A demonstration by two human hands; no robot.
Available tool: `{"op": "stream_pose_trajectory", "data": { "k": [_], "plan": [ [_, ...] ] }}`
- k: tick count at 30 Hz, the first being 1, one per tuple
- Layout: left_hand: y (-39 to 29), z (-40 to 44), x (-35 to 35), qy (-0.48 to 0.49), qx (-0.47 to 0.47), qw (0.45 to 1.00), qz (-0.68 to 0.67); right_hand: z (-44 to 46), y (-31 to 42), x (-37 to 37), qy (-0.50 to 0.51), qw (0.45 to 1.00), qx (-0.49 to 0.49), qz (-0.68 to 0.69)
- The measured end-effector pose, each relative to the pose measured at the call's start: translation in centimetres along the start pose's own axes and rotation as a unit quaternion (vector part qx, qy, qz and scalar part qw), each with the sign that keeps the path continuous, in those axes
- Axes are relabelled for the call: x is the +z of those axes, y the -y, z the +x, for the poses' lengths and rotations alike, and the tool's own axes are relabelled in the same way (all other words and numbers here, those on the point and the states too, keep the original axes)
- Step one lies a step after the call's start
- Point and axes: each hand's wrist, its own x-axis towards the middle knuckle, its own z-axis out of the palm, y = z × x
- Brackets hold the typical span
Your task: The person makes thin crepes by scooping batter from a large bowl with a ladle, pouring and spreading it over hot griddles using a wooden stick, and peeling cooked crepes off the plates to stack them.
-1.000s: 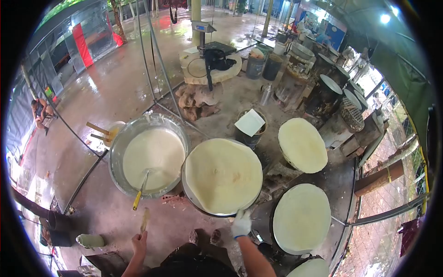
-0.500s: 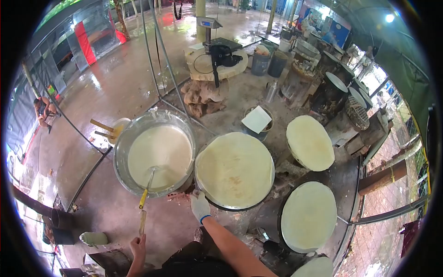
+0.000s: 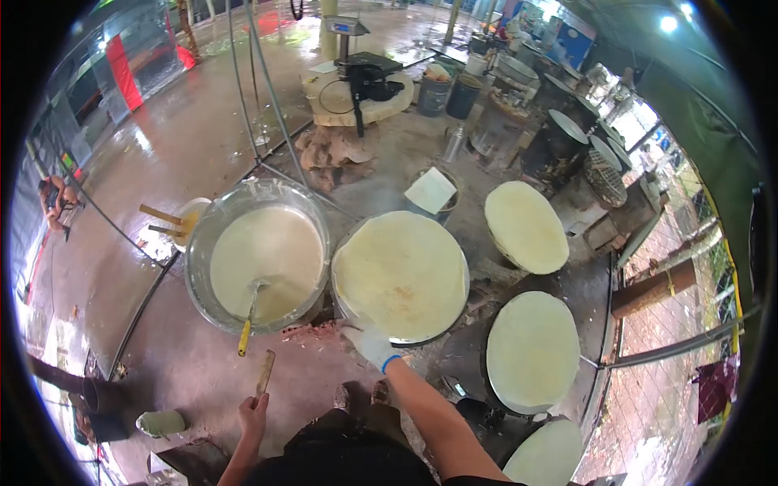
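Observation:
My left hand [image 3: 253,415] is closed round a flat wooden strip [image 3: 266,371] that points up and away from me. My right hand [image 3: 371,343], in a white glove with a blue cuff, is at the near left rim of a round pan [image 3: 429,339]. A thin, pale yellow round sheet [image 3: 401,271] with brownish patches covers that pan. Haze and blur hide whether the gloved fingers grip its edge. To the left stands a large metal basin [image 3: 194,279] of creamy batter [image 3: 263,235]. A yellow-handled ladle [image 3: 249,320] rests in it against the near rim.
More pale round sheets lie on the right, one farther off [image 3: 527,227], one nearer [image 3: 533,352]. A bucket with a white square lid [image 3: 430,190] stands behind the pan. A scale [image 3: 365,61] sits on a stump table. Metal poles [image 3: 275,89] rise behind the basin.
The view has shifted, so the scene sits higher and farther left. My gloved hand has turned, its fingers now pointing left along the pan's near rim. The wooden strip is farther from the ladle handle.

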Motion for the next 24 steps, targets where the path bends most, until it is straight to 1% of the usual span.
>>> {"op": "stream_pose_trajectory", "data": {
  "k": [2,3,4,6,8,11,14,17,19,22,23,24],
  "plan": [
    [0.2,0.6,0.5,0.009,0.006,1.000,-0.006,-3.3,2.3,-2.4,-0.098,0.994,-0.054,-0.005],
    [0.6,1.0,0.7,0.010,0.005,1.000,-0.011,-3.8,2.2,-4.6,-0.235,0.956,-0.080,-0.153],
    [0.8,1.3,0.8,0.009,0.003,1.000,-0.015,-4.2,1.9,-7.1,-0.361,0.879,-0.101,-0.294],
    [0.7,1.4,0.5,0.020,0.003,1.000,-0.002,-4.9,3.3,-12.1,-0.486,0.830,-0.100,-0.254],
    [0.8,1.5,0.3,0.025,0.002,1.000,-0.002,-1.8,1.4,-19.0,-0.544,0.758,-0.194,-0.303],
    [1.1,1.6,-0.1,0.022,-0.002,1.000,-0.003,1.3,2.8,-22.4,-0.560,0.794,-0.103,-0.213],
    [1.3,1.5,-0.4,0.015,-0.016,1.000,0.007,3.5,3.4,-24.3,-0.499,0.823,-0.004,-0.270],
    [2.1,1.5,-1.0,0.022,-0.039,0.999,0.000,3.3,4.8,-24.6,-0.484,0.858,0.000,-0.173],
    [1.7,1.6,-1.1,0.021,-0.060,0.998,0.012,3.3,4.8,-25.0,-0.481,0.870,-0.043,-0.102],
    [-0.4,1.3,-1.5,0.033,-0.014,0.999,0.004,3.4,5.7,-25.7,-0.459,0.882,-0.105,-0.021],
    [-1.4,1.4,-1.5,0.035,-0.019,0.999,0.001,3.3,6.1,-25.9,-0.449,0.885,-0.125,0.004],
    [-2.6,1.5,-1.6,0.036,-0.024,0.999,0.000,2.5,7.7,-25.0,-0.436,0.891,-0.127,-0.002]
  ]
}}
